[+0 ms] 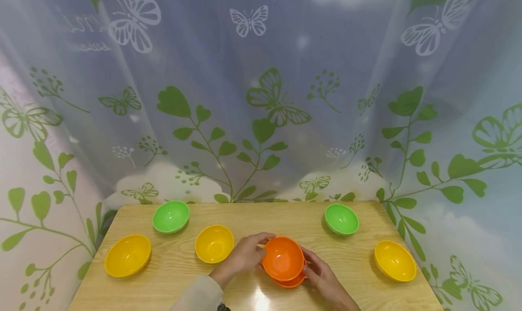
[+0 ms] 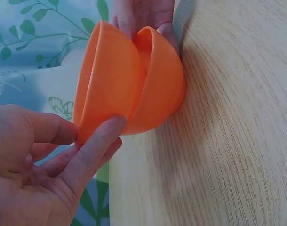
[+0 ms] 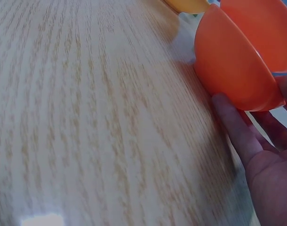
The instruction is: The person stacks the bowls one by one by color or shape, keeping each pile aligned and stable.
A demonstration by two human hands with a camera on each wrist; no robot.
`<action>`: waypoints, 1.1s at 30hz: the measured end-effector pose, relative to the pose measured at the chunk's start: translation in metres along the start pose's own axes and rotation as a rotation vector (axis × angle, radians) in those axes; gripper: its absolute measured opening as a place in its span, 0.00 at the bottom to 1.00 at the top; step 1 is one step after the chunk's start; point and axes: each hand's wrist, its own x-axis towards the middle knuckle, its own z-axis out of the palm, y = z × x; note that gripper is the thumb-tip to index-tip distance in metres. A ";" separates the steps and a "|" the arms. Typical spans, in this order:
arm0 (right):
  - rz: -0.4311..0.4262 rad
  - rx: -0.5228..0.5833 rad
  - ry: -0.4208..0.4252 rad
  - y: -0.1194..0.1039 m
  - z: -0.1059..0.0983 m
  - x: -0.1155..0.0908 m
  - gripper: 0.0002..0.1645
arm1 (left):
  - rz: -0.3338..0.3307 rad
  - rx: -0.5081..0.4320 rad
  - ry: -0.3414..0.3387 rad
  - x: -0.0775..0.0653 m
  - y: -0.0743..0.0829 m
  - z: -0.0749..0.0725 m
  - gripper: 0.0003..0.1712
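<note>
Two orange bowls are at the front middle of the table, one partly inside the other. The upper orange bowl is tilted and covers most of the lower orange bowl in the head view. My left hand pinches the upper bowl by its left side, thumb on the outer wall and fingers at the rim, as the left wrist view shows. From the right, my right hand holds the lower bowl, its fingers along the outside and underside. A gap shows between the two rims in the left wrist view.
A yellow bowl stands just left of my left hand. Further out are another yellow bowl and a green bowl at left, a green bowl and a yellow bowl at right. A patterned curtain hangs behind the table.
</note>
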 end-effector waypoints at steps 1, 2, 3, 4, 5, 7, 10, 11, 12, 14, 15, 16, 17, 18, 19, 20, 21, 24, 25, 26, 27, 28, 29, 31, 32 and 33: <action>0.000 0.003 -0.003 0.000 0.000 0.000 0.40 | -0.002 0.001 -0.002 0.000 0.000 0.001 0.30; 0.001 0.004 -0.006 -0.001 0.000 0.000 0.40 | -0.004 0.004 -0.003 0.000 0.001 0.001 0.30; 0.001 0.005 -0.009 -0.001 0.000 0.000 0.39 | -0.007 0.006 -0.005 0.000 0.001 0.001 0.30; 0.001 0.007 -0.013 -0.001 0.000 0.000 0.39 | -0.009 0.010 -0.007 0.000 0.001 0.001 0.30; 0.001 0.008 -0.016 -0.001 0.000 0.000 0.39 | -0.010 0.010 -0.009 0.000 0.001 0.002 0.30; 0.007 0.006 -0.020 -0.002 0.000 0.000 0.39 | -0.014 0.011 -0.011 0.001 0.001 0.003 0.30; 0.019 0.007 -0.022 -0.002 0.000 0.000 0.39 | -0.010 0.002 -0.011 0.001 0.001 0.005 0.30; 0.024 0.009 -0.022 -0.003 -0.001 0.000 0.39 | -0.004 -0.004 -0.009 0.001 0.001 0.006 0.30; 0.028 0.012 -0.024 -0.003 -0.001 0.000 0.39 | 0.001 -0.005 -0.005 0.001 0.001 0.007 0.30; 0.035 0.019 -0.027 -0.003 -0.001 0.000 0.39 | 0.011 -0.008 0.004 0.002 0.001 0.009 0.31; 0.033 0.024 -0.031 -0.003 -0.001 0.000 0.39 | 0.014 -0.011 0.008 0.002 0.001 0.010 0.31; 0.034 0.030 -0.033 -0.004 -0.002 0.000 0.40 | 0.012 -0.012 0.011 0.002 0.002 0.011 0.31; 0.036 0.037 -0.035 -0.004 -0.002 0.000 0.40 | 0.007 -0.015 0.013 0.003 0.002 0.012 0.31; 0.040 0.042 -0.036 -0.004 -0.002 0.000 0.40 | 0.000 -0.017 0.014 0.003 0.002 0.012 0.31; 0.043 0.046 -0.035 -0.004 -0.002 0.000 0.40 | -0.004 -0.020 0.015 0.003 0.002 0.013 0.31; 0.047 0.052 -0.034 -0.004 -0.003 0.000 0.40 | -0.007 -0.022 0.015 0.004 0.002 0.013 0.31; 0.049 0.054 -0.032 -0.004 -0.003 -0.001 0.40 | -0.012 -0.020 0.016 0.004 0.002 0.014 0.31; 0.053 0.059 -0.025 -0.005 -0.003 -0.001 0.41 | -0.012 -0.011 0.020 0.005 0.000 0.016 0.32; 0.052 0.061 -0.023 -0.006 -0.003 -0.001 0.40 | -0.011 -0.004 0.023 0.005 0.000 0.016 0.32; 0.051 0.065 -0.023 -0.006 -0.003 -0.001 0.41 | -0.012 0.002 0.024 0.005 -0.001 0.017 0.33; 0.048 0.070 -0.024 -0.006 -0.003 -0.001 0.40 | -0.012 0.006 0.026 0.006 -0.002 0.018 0.33; 0.050 0.076 -0.024 -0.007 -0.003 -0.001 0.40 | -0.010 0.009 0.027 0.006 -0.002 0.018 0.33; 0.051 0.084 -0.026 -0.007 -0.003 -0.001 0.40 | -0.008 0.012 0.028 0.006 -0.003 0.019 0.34; 0.051 0.100 -0.033 -0.007 -0.003 -0.001 0.40 | -0.005 0.014 0.029 0.006 -0.004 0.020 0.34; 0.045 0.106 -0.040 -0.007 -0.003 -0.001 0.40 | -0.004 0.015 0.030 0.006 -0.004 0.020 0.34; 0.041 0.112 -0.047 -0.007 -0.003 -0.001 0.40 | -0.001 0.016 0.031 0.007 -0.004 0.021 0.34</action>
